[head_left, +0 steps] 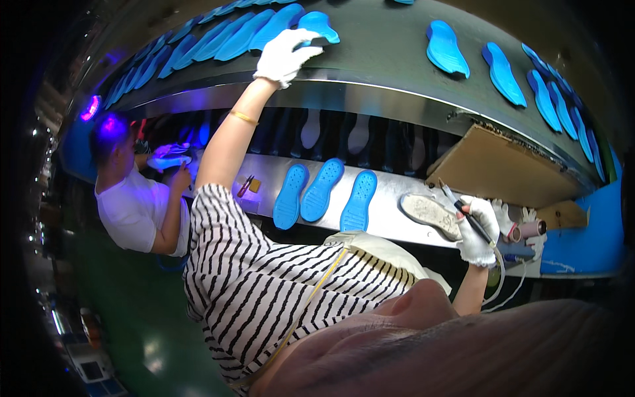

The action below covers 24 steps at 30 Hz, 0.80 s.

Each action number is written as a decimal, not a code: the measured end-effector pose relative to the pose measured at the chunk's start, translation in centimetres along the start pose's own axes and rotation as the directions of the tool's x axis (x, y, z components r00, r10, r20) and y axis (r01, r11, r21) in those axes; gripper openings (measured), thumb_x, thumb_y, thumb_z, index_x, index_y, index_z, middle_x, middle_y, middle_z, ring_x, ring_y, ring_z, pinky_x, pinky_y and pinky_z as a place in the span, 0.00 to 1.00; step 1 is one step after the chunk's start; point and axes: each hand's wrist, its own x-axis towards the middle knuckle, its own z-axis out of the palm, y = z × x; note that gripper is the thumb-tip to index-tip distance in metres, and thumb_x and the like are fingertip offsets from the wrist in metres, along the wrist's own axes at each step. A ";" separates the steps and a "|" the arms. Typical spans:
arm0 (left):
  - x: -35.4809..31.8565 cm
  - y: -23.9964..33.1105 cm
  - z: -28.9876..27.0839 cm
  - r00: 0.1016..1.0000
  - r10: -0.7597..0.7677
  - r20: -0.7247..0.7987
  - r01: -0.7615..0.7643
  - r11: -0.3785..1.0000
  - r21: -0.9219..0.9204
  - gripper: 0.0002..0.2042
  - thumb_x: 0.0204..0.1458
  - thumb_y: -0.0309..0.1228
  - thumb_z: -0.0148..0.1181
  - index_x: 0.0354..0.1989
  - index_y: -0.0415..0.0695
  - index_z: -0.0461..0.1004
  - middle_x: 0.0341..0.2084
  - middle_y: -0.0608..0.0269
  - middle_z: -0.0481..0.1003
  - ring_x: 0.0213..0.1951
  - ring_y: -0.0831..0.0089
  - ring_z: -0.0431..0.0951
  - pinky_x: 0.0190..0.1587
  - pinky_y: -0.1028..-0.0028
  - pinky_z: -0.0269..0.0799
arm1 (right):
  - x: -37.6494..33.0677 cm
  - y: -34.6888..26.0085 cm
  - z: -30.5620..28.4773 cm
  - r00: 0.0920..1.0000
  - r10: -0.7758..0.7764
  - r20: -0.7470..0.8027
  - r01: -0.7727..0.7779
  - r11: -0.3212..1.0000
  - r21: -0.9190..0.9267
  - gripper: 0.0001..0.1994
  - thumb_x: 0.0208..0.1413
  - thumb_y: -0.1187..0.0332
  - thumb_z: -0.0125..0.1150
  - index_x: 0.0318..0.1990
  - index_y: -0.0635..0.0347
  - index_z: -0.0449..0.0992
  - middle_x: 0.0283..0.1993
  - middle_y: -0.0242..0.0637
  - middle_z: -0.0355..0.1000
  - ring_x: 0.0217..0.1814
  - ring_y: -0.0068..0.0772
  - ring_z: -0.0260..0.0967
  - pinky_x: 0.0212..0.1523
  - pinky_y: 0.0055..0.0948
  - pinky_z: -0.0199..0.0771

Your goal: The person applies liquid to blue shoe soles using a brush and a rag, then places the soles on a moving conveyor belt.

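My left hand (284, 58), in a white glove, reaches out over the dark conveyor belt (387, 49). Its fingers are bent round the near edge of a blue shoe sole (320, 25), partly hiding it. On the right, my right hand (477, 231) wears a white glove with bare fingertips showing. It is closed round a slim pen-like tool (447, 192) with a pale hose running from its rear. Beside that tool lies a whitish, stained sole-shaped piece (430, 214). Three blue insoles (323, 190) with small holes rest on the metal ledge in front of me.
Many blue soles (245, 34) line the belt's left, others (504, 74) its right. A brown cardboard sheet (493, 165) leans at the right, near thread spools (529, 229). Small pliers (245, 185) lie on the ledge. At left, a co-worker (135, 212) handles a sole under violet light.
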 end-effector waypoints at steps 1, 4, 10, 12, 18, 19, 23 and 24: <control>-0.2 2.4 -1.5 0.996 -0.034 -0.084 0.021 0.989 -0.145 0.14 0.49 0.37 0.63 0.41 0.45 0.77 0.38 0.61 0.77 0.42 0.64 0.76 0.48 0.70 0.70 | 0.0 0.4 -0.1 1.000 -0.031 0.005 0.031 0.999 -0.026 0.08 0.45 0.82 0.65 0.33 0.64 0.73 0.37 0.38 0.72 0.40 0.30 0.71 0.44 0.26 0.70; 0.1 4.7 -5.2 0.896 -0.068 -0.438 -0.127 0.908 -0.400 0.15 0.54 0.40 0.58 0.42 0.42 0.77 0.37 0.56 0.76 0.42 0.63 0.75 0.46 0.67 0.71 | -0.1 1.1 0.5 0.999 -0.052 0.013 0.052 0.999 -0.009 0.09 0.45 0.80 0.66 0.34 0.63 0.74 0.37 0.38 0.73 0.40 0.29 0.72 0.44 0.26 0.71; 0.5 9.3 -5.8 0.997 -0.008 -0.073 -0.071 -0.352 -0.933 0.28 0.62 0.51 0.34 0.25 0.40 0.73 0.31 0.46 0.72 0.33 0.61 0.69 0.39 0.65 0.68 | -0.9 1.9 0.4 0.981 0.175 -0.090 -0.151 0.963 0.224 0.13 0.48 0.80 0.64 0.42 0.64 0.73 0.40 0.35 0.74 0.41 0.24 0.72 0.45 0.25 0.73; -0.1 10.8 -1.5 0.983 0.174 0.052 0.144 -0.573 -0.807 0.30 0.61 0.52 0.34 0.19 0.40 0.72 0.30 0.45 0.72 0.30 0.64 0.66 0.38 0.69 0.67 | -1.1 2.7 0.5 0.971 0.218 -0.094 -0.190 0.953 0.237 0.14 0.48 0.80 0.64 0.43 0.64 0.72 0.40 0.35 0.74 0.41 0.24 0.73 0.45 0.24 0.73; -11.1 21.0 9.0 0.652 0.238 0.720 0.481 -0.864 -0.151 0.45 0.49 0.71 0.32 0.59 0.43 0.66 0.58 0.43 0.64 0.58 0.46 0.65 0.62 0.52 0.58 | -1.0 0.4 0.8 0.970 0.239 -0.049 -0.214 0.930 0.299 0.12 0.47 0.80 0.64 0.40 0.62 0.72 0.37 0.33 0.73 0.37 0.20 0.71 0.40 0.21 0.72; -12.3 22.3 9.1 0.602 0.223 0.766 0.444 -0.892 -0.089 0.45 0.48 0.72 0.32 0.61 0.43 0.63 0.58 0.45 0.63 0.58 0.45 0.65 0.60 0.46 0.58 | -0.8 -0.4 0.5 0.980 0.195 -0.043 -0.178 0.948 0.263 0.11 0.46 0.81 0.64 0.39 0.62 0.72 0.36 0.33 0.73 0.36 0.20 0.70 0.39 0.21 0.72; -13.7 25.2 9.5 0.478 0.139 0.867 0.583 -0.789 -0.195 0.45 0.48 0.72 0.35 0.62 0.44 0.60 0.56 0.51 0.66 0.56 0.52 0.69 0.58 0.53 0.65 | -0.1 -0.4 1.2 0.995 0.086 -0.047 -0.066 0.944 0.322 0.10 0.48 0.81 0.60 0.39 0.64 0.73 0.35 0.34 0.72 0.35 0.20 0.71 0.38 0.21 0.73; -13.4 26.0 9.6 0.524 0.149 0.839 0.538 -0.821 -0.191 0.44 0.49 0.71 0.35 0.62 0.45 0.60 0.57 0.52 0.66 0.55 0.54 0.69 0.58 0.54 0.66 | 0.2 -1.2 1.5 0.989 0.140 -0.055 -0.108 0.916 0.387 0.11 0.48 0.82 0.59 0.40 0.64 0.72 0.36 0.35 0.73 0.35 0.20 0.72 0.38 0.20 0.74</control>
